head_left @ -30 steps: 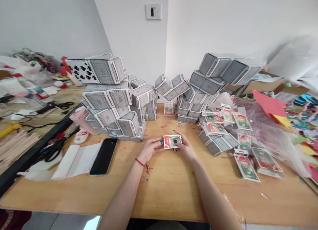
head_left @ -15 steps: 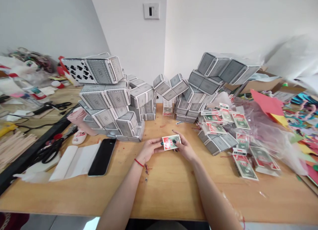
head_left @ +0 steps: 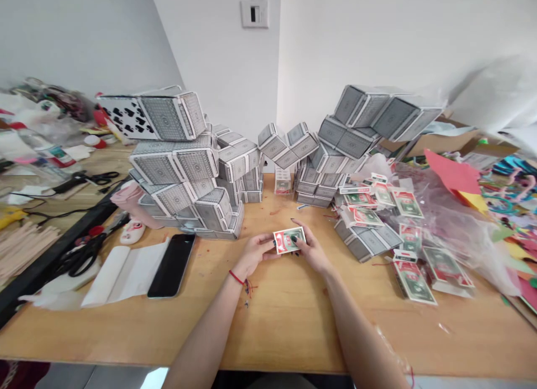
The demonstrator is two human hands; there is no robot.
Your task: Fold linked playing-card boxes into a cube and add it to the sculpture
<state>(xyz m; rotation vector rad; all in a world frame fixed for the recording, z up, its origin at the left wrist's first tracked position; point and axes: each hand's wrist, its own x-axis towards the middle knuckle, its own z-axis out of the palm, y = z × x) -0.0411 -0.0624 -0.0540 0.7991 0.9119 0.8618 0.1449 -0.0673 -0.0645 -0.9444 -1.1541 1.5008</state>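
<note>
Between my two hands is a red, green and white playing card box [head_left: 283, 242], held above the wooden table [head_left: 289, 310]. My left hand [head_left: 255, 252] is closed on its left edge, fingers partly behind it. My right hand [head_left: 312, 248] grips the right end, with the thumb lying on the printed face. Beyond them, blocks made of grey-backed playing cards are stacked in a left stack [head_left: 180, 170] and a right stack [head_left: 335, 159]. A V-shaped card piece [head_left: 287, 145] spans the gap between. Underneath it stands another card box [head_left: 282, 183].
Several card boxes [head_left: 413, 280] lie at the right, some on a grey card block [head_left: 367, 238]. Behind them are plastic bags [head_left: 470, 249] and coloured paper [head_left: 451, 173]. At the left lie a black phone [head_left: 172, 266], a white paper roll [head_left: 121, 274] and black scissors [head_left: 86, 254].
Both hands keep hold of the card box in nearly the same place. The left fingers have shifted slightly at its edge. The camera view has moved a little.
</note>
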